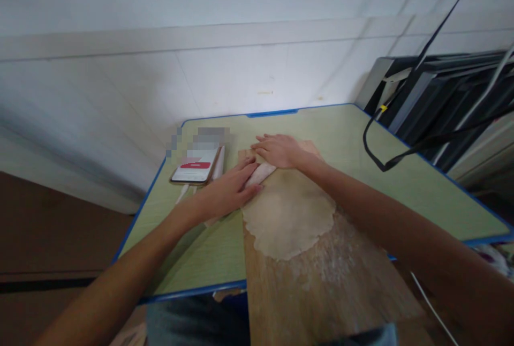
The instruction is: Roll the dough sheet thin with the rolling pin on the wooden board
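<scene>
A thin, pale round of dough [289, 217] with a ragged edge lies on a floured wooden board [281, 303]. Across its far part runs a light rolling pin [261, 174], slanting from lower left to upper right and partly hidden under both hands. My left hand [231, 188] is closed over the pin's left part, thumb on the near side and fingers on the far side. Beyond it, my right hand [279, 151] rests palm down over the pin's farther part, its fingers stretched out to the left. What lies directly under the right palm is hidden.
A phone [196, 161] with a lit screen leans left of the board, white cables below it. The board overhangs the near edge of the green, blue-rimmed table [373, 174]. A black strap [387, 164] hangs at the right, before stacked dark panels [441, 94]. A white wall stands behind.
</scene>
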A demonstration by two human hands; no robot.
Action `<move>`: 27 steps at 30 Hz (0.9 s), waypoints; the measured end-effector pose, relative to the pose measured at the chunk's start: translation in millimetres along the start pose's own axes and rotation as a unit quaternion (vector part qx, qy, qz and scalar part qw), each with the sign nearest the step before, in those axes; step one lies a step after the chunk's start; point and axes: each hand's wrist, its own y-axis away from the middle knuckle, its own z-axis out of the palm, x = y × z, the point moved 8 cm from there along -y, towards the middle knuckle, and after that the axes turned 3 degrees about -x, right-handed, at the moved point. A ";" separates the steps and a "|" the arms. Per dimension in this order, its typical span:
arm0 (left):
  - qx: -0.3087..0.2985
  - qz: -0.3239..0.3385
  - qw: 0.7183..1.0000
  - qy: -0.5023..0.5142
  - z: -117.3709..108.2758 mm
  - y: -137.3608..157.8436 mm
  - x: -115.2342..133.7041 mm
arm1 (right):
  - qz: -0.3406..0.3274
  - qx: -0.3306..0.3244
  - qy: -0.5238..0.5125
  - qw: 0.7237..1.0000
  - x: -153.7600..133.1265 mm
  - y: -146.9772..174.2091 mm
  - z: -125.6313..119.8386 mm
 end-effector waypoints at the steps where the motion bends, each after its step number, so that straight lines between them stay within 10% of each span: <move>1: 0.004 0.006 1.000 0.000 1.0 1.2 3.9 | 0.007 0.006 0.000 1.000 0.1 5.9 -0.5; 13: 0.047 0.117 0.972 -0.200 26.9 15.4 65.0 | 0.007 0.097 -0.084 0.992 -2.3 93.1 -8.4; 27: -0.010 -0.013 0.999 0.027 -2.9 -0.6 -12.8 | 0.035 -0.001 -0.022 0.999 10.2 -12.9 2.1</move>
